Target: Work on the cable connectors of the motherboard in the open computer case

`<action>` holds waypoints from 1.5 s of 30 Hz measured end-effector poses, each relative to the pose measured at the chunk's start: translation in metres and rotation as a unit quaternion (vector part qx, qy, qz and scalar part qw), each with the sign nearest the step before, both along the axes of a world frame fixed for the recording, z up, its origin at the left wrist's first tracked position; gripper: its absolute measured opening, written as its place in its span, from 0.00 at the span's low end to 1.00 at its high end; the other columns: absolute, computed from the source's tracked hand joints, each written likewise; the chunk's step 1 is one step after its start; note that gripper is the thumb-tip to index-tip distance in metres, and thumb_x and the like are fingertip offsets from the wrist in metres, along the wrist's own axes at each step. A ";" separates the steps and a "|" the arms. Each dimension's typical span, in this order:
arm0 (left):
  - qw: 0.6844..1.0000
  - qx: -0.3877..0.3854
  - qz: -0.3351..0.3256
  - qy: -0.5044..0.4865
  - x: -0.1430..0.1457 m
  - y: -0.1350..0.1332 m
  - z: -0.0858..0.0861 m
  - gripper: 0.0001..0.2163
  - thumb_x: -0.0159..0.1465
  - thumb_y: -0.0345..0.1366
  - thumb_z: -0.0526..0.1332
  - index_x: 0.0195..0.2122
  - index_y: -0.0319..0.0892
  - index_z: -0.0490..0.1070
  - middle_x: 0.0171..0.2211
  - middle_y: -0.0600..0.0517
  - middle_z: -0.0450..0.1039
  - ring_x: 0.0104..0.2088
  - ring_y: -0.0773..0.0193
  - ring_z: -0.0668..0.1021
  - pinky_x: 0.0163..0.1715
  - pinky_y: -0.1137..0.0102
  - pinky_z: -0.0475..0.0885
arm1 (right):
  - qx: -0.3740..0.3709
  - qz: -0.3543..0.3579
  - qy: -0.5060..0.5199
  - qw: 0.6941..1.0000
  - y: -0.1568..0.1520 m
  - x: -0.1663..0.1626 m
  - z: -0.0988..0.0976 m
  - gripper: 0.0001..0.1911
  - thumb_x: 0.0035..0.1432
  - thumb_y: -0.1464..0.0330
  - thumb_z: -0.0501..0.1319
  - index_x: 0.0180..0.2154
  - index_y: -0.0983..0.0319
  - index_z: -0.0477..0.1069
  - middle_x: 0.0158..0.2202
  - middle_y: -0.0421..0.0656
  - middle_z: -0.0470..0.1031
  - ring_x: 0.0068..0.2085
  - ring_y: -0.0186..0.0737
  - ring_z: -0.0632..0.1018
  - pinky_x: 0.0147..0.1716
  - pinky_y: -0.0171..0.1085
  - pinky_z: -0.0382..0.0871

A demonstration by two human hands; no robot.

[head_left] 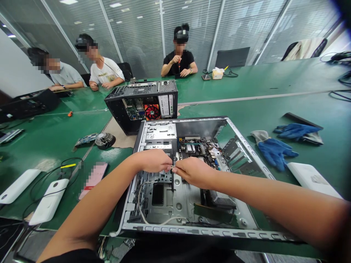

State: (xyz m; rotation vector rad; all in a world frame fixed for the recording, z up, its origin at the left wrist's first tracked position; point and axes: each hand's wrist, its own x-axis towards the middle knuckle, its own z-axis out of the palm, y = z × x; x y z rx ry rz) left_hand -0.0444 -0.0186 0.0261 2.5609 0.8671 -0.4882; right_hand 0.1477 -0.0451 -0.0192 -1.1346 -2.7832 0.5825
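An open computer case [153, 228] lies flat on the green table right in front of me, its motherboard and drive cage exposed. Both my hands meet over its middle. My left hand [153, 160] is closed in a pinch, and my right hand [193, 171] is closed too. Together they grip a thin dark tool, apparently a screwdriver [172, 179], whose shaft points down into the case. A white cable [141, 208] loops across the case floor below my left hand.
A second open case [142, 104] stands behind. Blue gloves [274, 149] and a white device [309, 177] lie on the right. On the left are white boxes [48, 201], black cables, a phone [94, 177] and a loose fan [105, 140]. Three people sit at the far side.
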 end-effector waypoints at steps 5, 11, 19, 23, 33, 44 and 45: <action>1.000 -0.018 -0.006 -0.011 0.000 0.000 0.002 0.12 0.64 0.33 0.51 0.33 0.42 0.74 0.28 0.53 0.74 0.27 0.66 0.71 0.30 0.71 0.62 | 0.039 0.024 -0.015 0.999 -0.003 0.004 -0.003 0.13 0.62 0.60 0.56 0.38 0.64 0.69 0.33 0.46 0.77 0.32 0.40 0.74 0.27 0.36 0.50; 1.000 -0.008 0.000 -0.015 -0.001 0.000 0.002 0.11 0.64 0.33 0.52 0.33 0.42 0.74 0.29 0.53 0.75 0.28 0.66 0.73 0.30 0.72 0.63 | 0.067 0.054 -0.040 0.995 0.000 0.005 -0.002 0.13 0.67 0.65 0.49 0.38 0.64 0.69 0.35 0.47 0.77 0.33 0.39 0.75 0.29 0.36 0.54; 1.000 0.024 0.014 0.010 -0.001 0.000 -0.002 0.12 0.64 0.35 0.51 0.34 0.43 0.74 0.30 0.53 0.76 0.30 0.65 0.73 0.30 0.72 0.63 | 0.009 0.039 -0.008 0.999 0.006 0.003 0.008 0.17 0.67 0.63 0.47 0.32 0.63 0.70 0.28 0.45 0.74 0.29 0.36 0.72 0.28 0.35 0.54; 1.000 0.021 0.017 0.006 -0.001 0.000 -0.001 0.11 0.64 0.35 0.52 0.35 0.43 0.75 0.30 0.52 0.76 0.30 0.65 0.74 0.30 0.72 0.63 | -0.008 0.043 0.002 0.999 0.008 0.004 0.010 0.15 0.66 0.63 0.49 0.34 0.63 0.70 0.31 0.46 0.76 0.32 0.37 0.73 0.30 0.35 0.57; 1.000 -0.003 0.017 -0.012 0.001 0.000 0.002 0.12 0.63 0.34 0.52 0.34 0.43 0.75 0.30 0.53 0.76 0.29 0.66 0.74 0.31 0.72 0.64 | 0.005 0.081 0.021 0.996 0.008 0.008 0.006 0.12 0.66 0.65 0.52 0.34 0.63 0.69 0.31 0.44 0.75 0.31 0.36 0.72 0.30 0.35 0.58; 1.000 0.007 0.001 -0.012 -0.001 0.001 -0.003 0.12 0.63 0.35 0.52 0.30 0.43 0.74 0.26 0.53 0.74 0.27 0.66 0.71 0.29 0.71 0.62 | -0.021 0.089 0.048 0.995 0.011 0.009 0.001 0.16 0.67 0.64 0.49 0.32 0.63 0.69 0.27 0.42 0.72 0.27 0.34 0.69 0.28 0.34 0.55; 1.000 0.010 0.001 -0.008 -0.001 0.001 -0.003 0.12 0.63 0.35 0.52 0.30 0.43 0.74 0.27 0.53 0.74 0.27 0.65 0.72 0.29 0.71 0.63 | -0.026 0.086 0.050 0.995 0.011 0.009 0.002 0.17 0.68 0.63 0.48 0.32 0.63 0.69 0.27 0.42 0.72 0.27 0.34 0.69 0.28 0.34 0.55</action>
